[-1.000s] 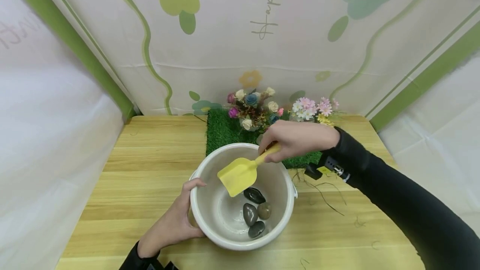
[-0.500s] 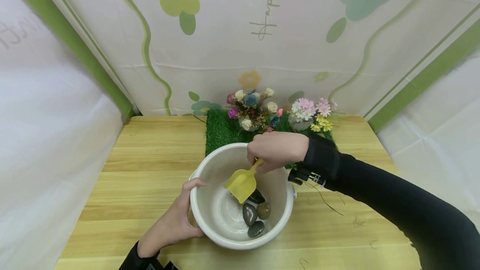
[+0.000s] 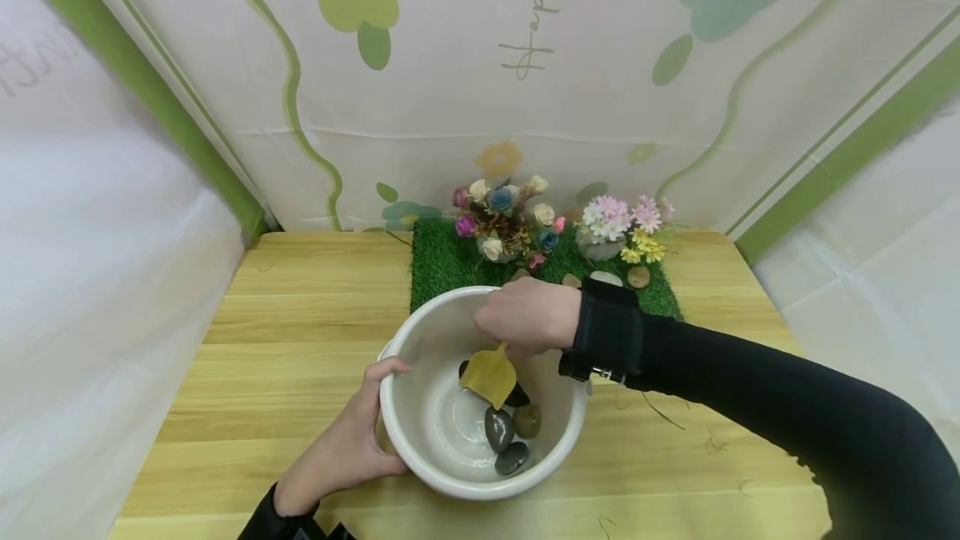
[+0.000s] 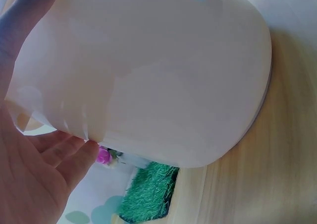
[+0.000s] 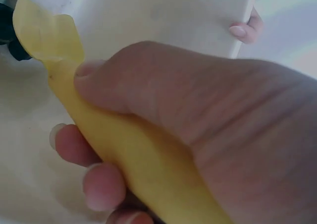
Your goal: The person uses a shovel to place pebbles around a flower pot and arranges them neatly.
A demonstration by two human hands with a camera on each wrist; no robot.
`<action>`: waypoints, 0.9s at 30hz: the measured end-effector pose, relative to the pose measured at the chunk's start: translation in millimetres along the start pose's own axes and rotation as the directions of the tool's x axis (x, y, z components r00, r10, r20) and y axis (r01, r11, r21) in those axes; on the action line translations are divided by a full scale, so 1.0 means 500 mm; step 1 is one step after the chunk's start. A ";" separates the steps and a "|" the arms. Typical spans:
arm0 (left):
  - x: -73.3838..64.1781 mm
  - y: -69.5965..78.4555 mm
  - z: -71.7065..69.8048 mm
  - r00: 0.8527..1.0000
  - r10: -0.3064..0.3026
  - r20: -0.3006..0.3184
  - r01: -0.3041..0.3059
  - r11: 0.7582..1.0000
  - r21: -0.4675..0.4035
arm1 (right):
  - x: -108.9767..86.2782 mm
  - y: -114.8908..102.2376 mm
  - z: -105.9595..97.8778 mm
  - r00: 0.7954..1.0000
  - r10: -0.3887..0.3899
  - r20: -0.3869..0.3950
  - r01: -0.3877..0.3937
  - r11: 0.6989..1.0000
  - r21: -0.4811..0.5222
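A white plastic bucket [image 3: 408, 432] stands on the table, with several smooth stones, such as a grey stone [image 3: 499, 429] and a brown stone [image 3: 527, 421], on its floor. At its left side my left hand [image 3: 360, 440] grips the bucket, fingertips over the rim. My right hand [image 3: 528, 315] reaches over the bucket's far right rim and holds a yellow toy shovel [image 3: 489, 375] by its handle, thumb along the top in the right wrist view. The shovel's blade points down inside the bucket. Dark stones show partly at both sides of the blade; the rest of them is hidden.
Behind the bucket lies a green artificial grass mat [image 3: 435, 261]. On it stand a mixed rose arrangement [image 3: 506, 219] and pink and yellow flowers [image 3: 626, 227], with pebbles [image 3: 637, 277] in front. Thin dry strands [image 3: 663, 413] lie on the wooden table [image 3: 300, 315].
My right hand has moved left and down with the shovel, tipping its blade deeper into the bucket. A dark stone now shows at the blade's left edge. My left hand stays put.
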State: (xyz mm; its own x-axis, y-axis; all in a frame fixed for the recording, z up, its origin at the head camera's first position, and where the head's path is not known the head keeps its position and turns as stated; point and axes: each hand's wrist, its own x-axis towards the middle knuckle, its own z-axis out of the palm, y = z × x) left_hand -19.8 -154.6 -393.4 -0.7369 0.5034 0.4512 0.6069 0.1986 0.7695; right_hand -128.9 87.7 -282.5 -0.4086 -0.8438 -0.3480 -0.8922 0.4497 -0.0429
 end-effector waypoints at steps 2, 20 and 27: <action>0.000 0.000 0.000 1.000 0.003 0.001 -0.003 1.000 0.002 | 0.002 -0.002 0.001 1.000 0.010 0.022 -0.010 1.000 -0.018; 0.002 0.000 0.000 1.000 0.009 0.002 -0.009 1.000 0.000 | 0.028 -0.014 0.028 0.994 0.016 0.112 -0.008 0.998 -0.066; 0.002 -0.001 -0.001 1.000 0.005 0.001 -0.005 1.000 -0.001 | 0.029 -0.005 0.030 0.993 -0.013 0.122 0.013 1.000 -0.004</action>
State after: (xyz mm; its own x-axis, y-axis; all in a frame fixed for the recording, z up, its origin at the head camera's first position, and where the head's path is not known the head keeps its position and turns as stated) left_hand -21.0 -154.5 -393.3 -0.7333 0.5053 0.4549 0.6107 0.1955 0.7674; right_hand -129.6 78.8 -301.2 -0.3706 -0.8076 -0.4587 -0.8983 0.4372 -0.0439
